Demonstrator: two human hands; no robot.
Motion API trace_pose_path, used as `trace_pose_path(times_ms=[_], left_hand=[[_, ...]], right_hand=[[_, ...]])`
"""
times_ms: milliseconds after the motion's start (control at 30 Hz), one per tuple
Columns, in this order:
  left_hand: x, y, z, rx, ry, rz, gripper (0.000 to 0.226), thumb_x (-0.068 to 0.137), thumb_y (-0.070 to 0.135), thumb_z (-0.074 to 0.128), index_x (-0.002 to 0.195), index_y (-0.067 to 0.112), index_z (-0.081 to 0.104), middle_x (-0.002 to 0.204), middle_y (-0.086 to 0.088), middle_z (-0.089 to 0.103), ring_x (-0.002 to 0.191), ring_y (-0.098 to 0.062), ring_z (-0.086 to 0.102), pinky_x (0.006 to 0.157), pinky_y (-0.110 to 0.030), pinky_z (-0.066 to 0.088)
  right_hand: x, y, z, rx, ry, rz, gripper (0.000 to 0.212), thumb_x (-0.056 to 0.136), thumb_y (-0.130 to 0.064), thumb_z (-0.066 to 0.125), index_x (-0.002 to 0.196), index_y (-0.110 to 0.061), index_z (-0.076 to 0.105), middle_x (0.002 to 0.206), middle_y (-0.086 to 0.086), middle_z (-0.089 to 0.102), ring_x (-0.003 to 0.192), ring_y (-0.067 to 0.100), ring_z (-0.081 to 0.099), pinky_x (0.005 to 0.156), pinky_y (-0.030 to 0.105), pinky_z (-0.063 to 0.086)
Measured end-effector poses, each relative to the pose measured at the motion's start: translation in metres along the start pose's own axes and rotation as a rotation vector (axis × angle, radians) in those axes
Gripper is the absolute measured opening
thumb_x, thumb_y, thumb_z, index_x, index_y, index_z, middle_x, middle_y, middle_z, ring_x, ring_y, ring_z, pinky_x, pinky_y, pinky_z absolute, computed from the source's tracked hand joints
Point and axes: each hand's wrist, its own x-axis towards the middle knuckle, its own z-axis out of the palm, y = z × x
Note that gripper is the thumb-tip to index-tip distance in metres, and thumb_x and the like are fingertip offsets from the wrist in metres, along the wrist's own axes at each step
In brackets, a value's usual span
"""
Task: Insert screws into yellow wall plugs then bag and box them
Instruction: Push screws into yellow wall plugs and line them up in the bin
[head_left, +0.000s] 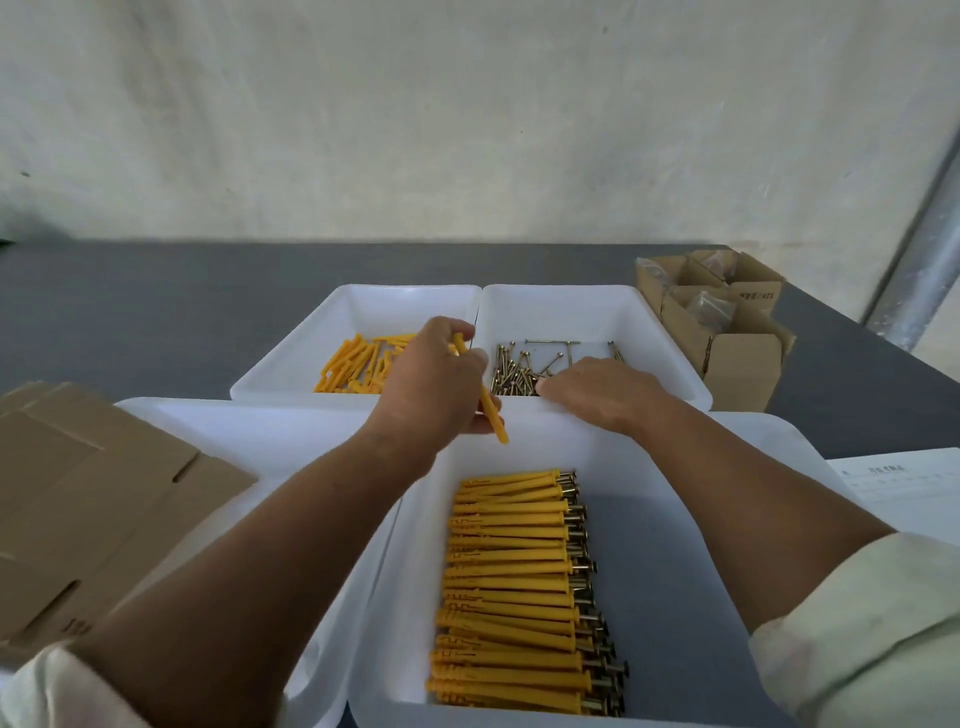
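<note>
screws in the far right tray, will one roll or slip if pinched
Probably stiff and smooth: the screws look like thin shiny metal, so one may slip. Round heads on slim shanks suggest rolling in arcs. They lie heaped crosswise, so neighbours may drag.

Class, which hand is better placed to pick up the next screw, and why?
The right hand: it is at the screws, while the left hand grips a yellow plug.

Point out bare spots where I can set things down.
Bare: the near tub floor between plug row and right wall; the left tub beside the cardboard; the table left of the far tubs. Crowded: the far tubs' near ends, where the left hand holds a plug and the right hand reaches the screws.
</note>
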Motion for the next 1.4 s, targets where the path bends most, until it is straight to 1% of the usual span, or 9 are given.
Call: trace_pose_path(times_ms=[333, 500, 633, 800, 867, 1033, 1233, 1333, 1400], left_hand=[[-0.01, -0.025, 0.005, 0.038, -0.113, 0.042, 0.021, 0.093, 0.013, 0.062, 0.112, 0.016, 0.053, 0.082, -0.009, 0.06, 0.058, -0.013, 0.07, 0.05, -0.027, 0.055], [-0.011, -0.029, 0.008, 0.135, -0.142, 0.105, 0.021, 0.092, 0.015, 0.064, 0.112, 0.018, 0.055, 0.069, 0.001, 0.062, 0.06, -0.013, 0.07, 0.05, -0.027, 0.055], [-0.01, -0.029, 0.008, 0.132, -0.141, 0.108, 0.023, 0.092, 0.015, 0.063, 0.113, 0.017, 0.054, 0.073, -0.001, 0.062, 0.061, -0.013, 0.071, 0.05, -0.025, 0.055], [-0.01, -0.028, 0.007, 0.101, -0.153, 0.092, 0.024, 0.093, 0.015, 0.063, 0.115, 0.017, 0.054, 0.079, -0.004, 0.063, 0.063, -0.014, 0.072, 0.051, -0.024, 0.054], [-0.01, -0.028, 0.007, 0.084, -0.154, 0.08, 0.024, 0.093, 0.015, 0.062, 0.116, 0.017, 0.054, 0.082, -0.006, 0.064, 0.064, -0.014, 0.072, 0.052, -0.025, 0.055], [-0.009, -0.029, 0.007, 0.073, -0.151, 0.06, 0.023, 0.095, 0.014, 0.06, 0.117, 0.017, 0.055, 0.088, -0.008, 0.065, 0.063, -0.013, 0.071, 0.052, -0.024, 0.054], [-0.008, -0.03, 0.006, 0.042, -0.159, 0.057, 0.021, 0.095, 0.012, 0.058, 0.115, 0.02, 0.06, 0.076, -0.002, 0.066, 0.059, -0.013, 0.069, 0.056, -0.027, 0.056], [-0.007, -0.031, 0.005, 0.038, -0.165, 0.068, 0.024, 0.094, 0.009, 0.057, 0.113, 0.023, 0.064, 0.06, 0.008, 0.064, 0.061, -0.01, 0.068, 0.06, -0.027, 0.058], [-0.007, -0.031, 0.004, 0.023, -0.17, 0.071, 0.027, 0.094, 0.006, 0.056, 0.113, 0.023, 0.066, 0.057, 0.011, 0.062, 0.061, -0.007, 0.067, 0.06, -0.025, 0.057]], right_hand=[[-0.012, -0.002, -0.004, 0.069, 0.035, -0.098, 0.031, 0.09, -0.037, 0.049, 0.065, -0.02, 0.055, 0.07, -0.004, 0.054, 0.07, 0.017, 0.051, 0.06, 0.033, 0.033], [-0.015, 0.0, -0.006, 0.08, 0.064, -0.171, 0.028, 0.094, -0.038, 0.05, 0.085, -0.024, 0.072, 0.089, -0.007, 0.066, 0.089, 0.018, 0.058, 0.08, 0.036, 0.047], [-0.017, 0.004, -0.006, 0.179, 0.103, -0.174, 0.022, 0.093, -0.04, 0.056, 0.092, -0.03, 0.075, 0.097, -0.011, 0.069, 0.096, 0.015, 0.06, 0.088, 0.037, 0.05], [-0.02, -0.003, -0.009, 0.298, 0.355, -0.22, 0.027, 0.096, -0.039, 0.053, 0.097, -0.023, 0.075, 0.081, -0.008, 0.068, 0.075, 0.01, 0.06, 0.064, 0.026, 0.045], [-0.022, -0.011, -0.017, 0.414, 0.451, -0.221, 0.024, 0.098, -0.035, 0.05, 0.097, -0.028, 0.073, 0.085, -0.01, 0.068, 0.079, 0.01, 0.064, 0.067, 0.028, 0.052], [-0.036, -0.03, -0.034, 0.862, 0.367, -0.12, 0.02, 0.097, -0.034, 0.045, 0.086, -0.033, 0.061, 0.08, 0.004, 0.071, 0.069, 0.025, 0.072, 0.05, 0.032, 0.055], [-0.054, -0.027, -0.02, 0.64, 0.176, -0.177, 0.02, 0.101, -0.036, 0.044, 0.101, -0.035, 0.064, 0.076, 0.005, 0.066, 0.058, 0.021, 0.071, 0.047, 0.031, 0.055], [-0.054, -0.026, -0.016, 0.255, 0.232, -0.256, 0.023, 0.102, -0.034, 0.044, 0.112, -0.028, 0.064, 0.076, -0.007, 0.059, 0.067, 0.016, 0.067, 0.063, 0.036, 0.059], [-0.053, -0.026, -0.016, 0.028, 0.287, -0.321, 0.024, 0.103, -0.028, 0.044, 0.117, -0.025, 0.064, 0.072, -0.015, 0.05, 0.071, 0.009, 0.054, 0.063, 0.026, 0.045]])
